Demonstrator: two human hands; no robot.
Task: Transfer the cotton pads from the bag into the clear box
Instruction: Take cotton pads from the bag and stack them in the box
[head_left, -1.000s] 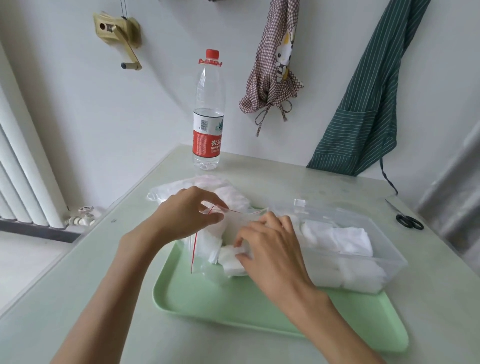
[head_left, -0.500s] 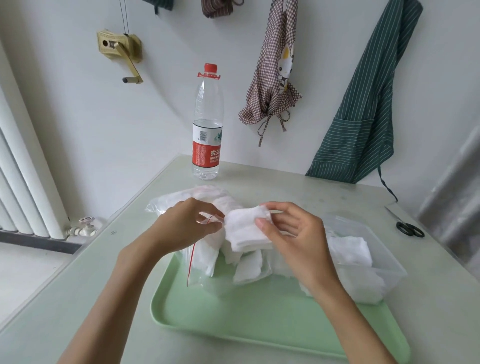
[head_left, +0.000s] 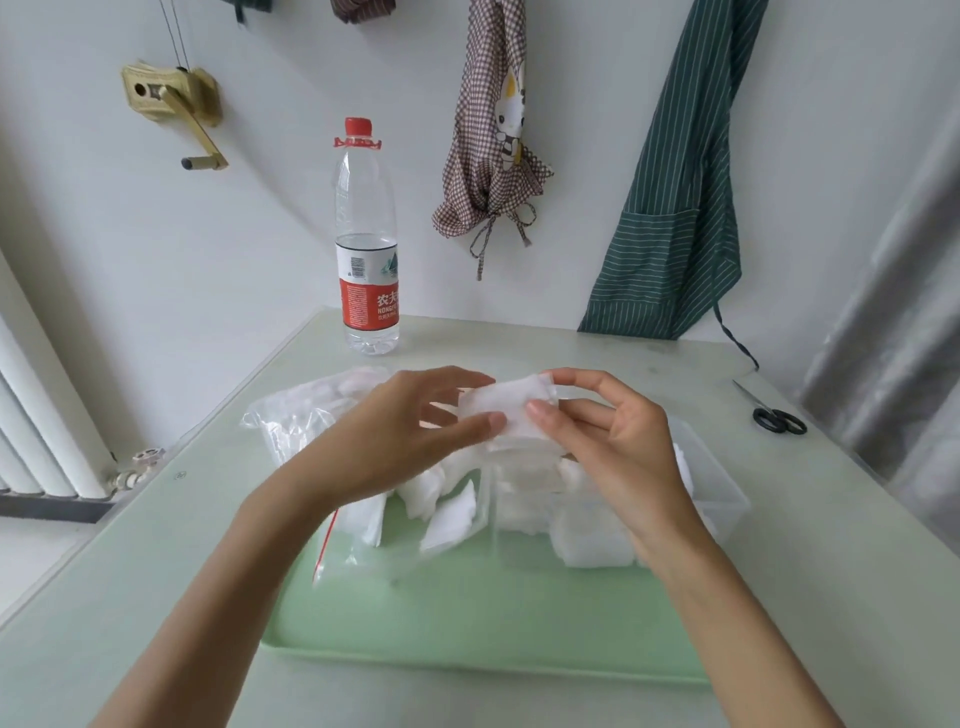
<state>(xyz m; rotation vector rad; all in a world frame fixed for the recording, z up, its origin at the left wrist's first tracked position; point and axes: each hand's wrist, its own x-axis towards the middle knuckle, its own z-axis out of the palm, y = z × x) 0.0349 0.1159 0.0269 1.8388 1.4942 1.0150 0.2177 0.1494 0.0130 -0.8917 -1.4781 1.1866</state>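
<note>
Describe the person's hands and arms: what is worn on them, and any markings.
Both arms are bare right down to the bottom edge of the picture; no sleeves show. The left hand and right hand wear no gloves, and no rings, watch or bracelet can be seen. The fingernails look short and unpainted. No marks or tattoos show.

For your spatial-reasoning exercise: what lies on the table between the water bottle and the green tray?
In the head view, the plastic bag of cotton pads lies between the water bottle and the green tray, its open end reaching onto the tray.
</note>
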